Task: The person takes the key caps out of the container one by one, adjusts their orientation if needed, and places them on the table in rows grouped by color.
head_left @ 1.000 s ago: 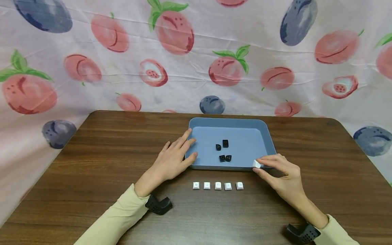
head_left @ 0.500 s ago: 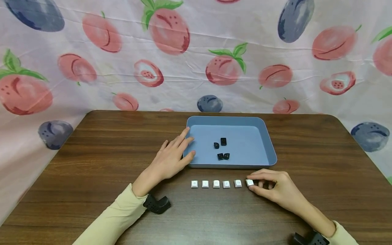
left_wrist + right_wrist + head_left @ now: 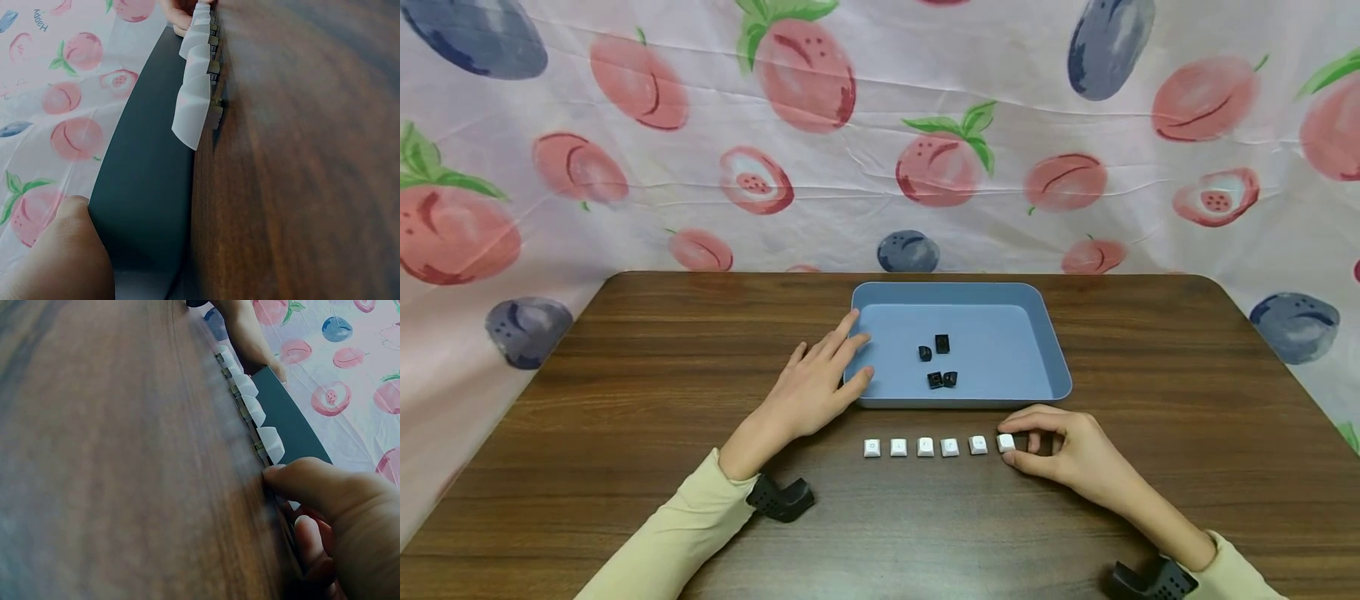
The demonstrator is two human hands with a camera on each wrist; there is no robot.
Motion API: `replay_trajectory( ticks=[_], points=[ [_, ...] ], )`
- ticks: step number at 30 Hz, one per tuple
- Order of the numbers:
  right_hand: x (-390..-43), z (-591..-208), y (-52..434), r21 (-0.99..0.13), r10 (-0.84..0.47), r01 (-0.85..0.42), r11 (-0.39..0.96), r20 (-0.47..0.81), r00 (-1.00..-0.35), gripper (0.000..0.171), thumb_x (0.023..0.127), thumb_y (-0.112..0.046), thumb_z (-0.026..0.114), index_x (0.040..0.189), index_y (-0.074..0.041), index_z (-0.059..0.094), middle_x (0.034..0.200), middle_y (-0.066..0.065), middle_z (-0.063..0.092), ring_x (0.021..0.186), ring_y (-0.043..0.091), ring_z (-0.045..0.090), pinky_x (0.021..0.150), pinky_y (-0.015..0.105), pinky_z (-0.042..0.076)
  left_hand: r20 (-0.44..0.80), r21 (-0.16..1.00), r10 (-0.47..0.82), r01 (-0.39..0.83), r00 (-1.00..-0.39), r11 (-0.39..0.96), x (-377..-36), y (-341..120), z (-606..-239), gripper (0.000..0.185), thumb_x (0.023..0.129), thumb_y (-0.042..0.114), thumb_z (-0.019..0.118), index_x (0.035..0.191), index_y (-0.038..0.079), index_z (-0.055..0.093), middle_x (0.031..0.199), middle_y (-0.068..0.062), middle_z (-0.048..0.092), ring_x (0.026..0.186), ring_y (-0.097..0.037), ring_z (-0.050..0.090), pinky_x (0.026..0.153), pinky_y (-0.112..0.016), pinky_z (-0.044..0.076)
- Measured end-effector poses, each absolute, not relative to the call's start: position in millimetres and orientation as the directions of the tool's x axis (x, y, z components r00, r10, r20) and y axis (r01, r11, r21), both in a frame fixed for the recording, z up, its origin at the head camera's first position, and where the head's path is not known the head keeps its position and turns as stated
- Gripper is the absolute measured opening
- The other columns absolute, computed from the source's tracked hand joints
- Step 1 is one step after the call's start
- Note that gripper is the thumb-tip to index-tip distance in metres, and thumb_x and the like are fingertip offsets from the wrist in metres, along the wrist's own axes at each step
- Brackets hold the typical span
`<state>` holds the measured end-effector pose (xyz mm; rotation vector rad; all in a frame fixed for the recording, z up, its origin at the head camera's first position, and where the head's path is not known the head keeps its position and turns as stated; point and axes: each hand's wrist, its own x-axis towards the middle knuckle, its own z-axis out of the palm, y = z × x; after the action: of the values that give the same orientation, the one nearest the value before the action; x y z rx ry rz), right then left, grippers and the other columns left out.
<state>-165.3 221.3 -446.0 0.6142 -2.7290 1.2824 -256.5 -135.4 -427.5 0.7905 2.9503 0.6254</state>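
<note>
Fruit-print cloth [image 3: 880, 125] hangs behind a dark wood counter [image 3: 625, 400] that fills the lower half of the head view.

White keycap [image 3: 1006, 442]: on the counter, lower centre, at the right end of a row. Right hand [image 3: 1067, 454] pinches it between thumb and curled fingers [image 3: 1026, 414]; the cap rests on the wood. The right wrist view shows the same fingers [image 3: 312, 481] bent over the row's near end.

Row of white keycaps [image 3: 924, 447]: five more caps to the left of the held one, evenly spaced, in a line just below the tray's near wall, apart from it.

Blue tray [image 3: 1045, 333]: centre of frame, on the counter. Four black keycaps [image 3: 937, 364] lie loose on its floor, two of them touching.

Left hand [image 3: 812, 387]: left of the tray, palm down, fingers [image 3: 846, 333] straight and relaxed, tips resting on the tray's left rim, thumb against its near left corner. It holds nothing.

Cream sleeves [image 3: 677, 542] cover both forearms; a black wrist mount [image 3: 781, 497] sits at the left cuff.
</note>
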Motion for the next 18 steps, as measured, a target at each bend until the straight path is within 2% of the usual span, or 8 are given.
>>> replay_trajectory(
  ticks=[4,7,9,13,15,18],
  points=[
    [-166,-446,222,-0.724,-0.337,-0.388,0.571,0.224,-0.914,0.032,0.080,-0.019,0.088,0.110,-0.027,0.077,0.086,-0.013,0.067,0.059,0.002,0.051,0.047,0.021,0.041,0.070,0.391,0.485,0.471,-0.872,0.791,-256,-136,-427,0.061,0.107,0.054,0.037,0.158,0.020,0.039,0.173,0.004,0.007,0.148,-0.039,0.039,0.116,-0.072,0.020],
    [-167,-447,222,-0.735,-0.345,-0.454,0.504,0.310,-0.886,0.031,0.081,-0.011,0.087,0.109,-0.023,0.078,0.089,-0.011,0.069,0.061,0.001,0.053,0.048,0.020,0.041,0.070,0.391,0.483,0.470,-0.873,0.791,-256,-137,-426,0.061,0.107,0.053,0.038,0.158,0.020,0.039,0.173,0.003,0.007,0.148,-0.039,0.038,0.116,-0.073,0.019],
    [-168,-447,223,-0.737,-0.338,-0.546,0.398,0.436,-0.834,0.031,0.080,0.003,0.083,0.105,-0.015,0.078,0.091,-0.005,0.071,0.062,0.002,0.053,0.047,0.019,0.040,0.066,0.389,0.483,0.468,-0.873,0.793,-256,-137,-426,0.061,0.107,0.053,0.037,0.158,0.020,0.038,0.173,0.003,0.006,0.149,-0.038,0.037,0.116,-0.073,0.019],
    [-172,-444,221,-0.636,-0.284,-0.746,0.199,0.691,-0.665,0.028,0.076,0.020,0.073,0.093,-0.002,0.077,0.087,0.005,0.073,0.062,0.003,0.051,0.044,0.021,0.035,0.055,0.392,0.488,0.468,-0.871,0.792,-257,-136,-425,0.061,0.108,0.054,0.035,0.159,0.021,0.037,0.173,0.006,0.004,0.150,-0.037,0.036,0.117,-0.072,0.018],
    [-175,-439,218,-0.564,-0.259,-0.807,0.176,0.764,-0.591,0.020,0.078,0.018,0.071,0.088,0.001,0.076,0.082,0.006,0.071,0.063,0.002,0.050,0.044,0.021,0.034,0.052,0.394,0.488,0.467,-0.871,0.792,-258,-135,-425,0.060,0.108,0.054,0.035,0.159,0.022,0.037,0.173,0.007,0.004,0.150,-0.037,0.036,0.117,-0.072,0.018],
    [-180,-434,214,-0.495,-0.248,-0.848,0.188,0.812,-0.528,0.009,0.083,0.010,0.072,0.087,0.001,0.075,0.078,0.008,0.070,0.067,0.003,0.053,0.049,0.021,0.037,0.058,0.394,0.486,0.467,-0.872,0.792,-257,-135,-426,0.060,0.108,0.054,0.035,0.158,0.022,0.037,0.173,0.006,0.005,0.149,-0.037,0.037,0.116,-0.073,0.019]
  ],
)
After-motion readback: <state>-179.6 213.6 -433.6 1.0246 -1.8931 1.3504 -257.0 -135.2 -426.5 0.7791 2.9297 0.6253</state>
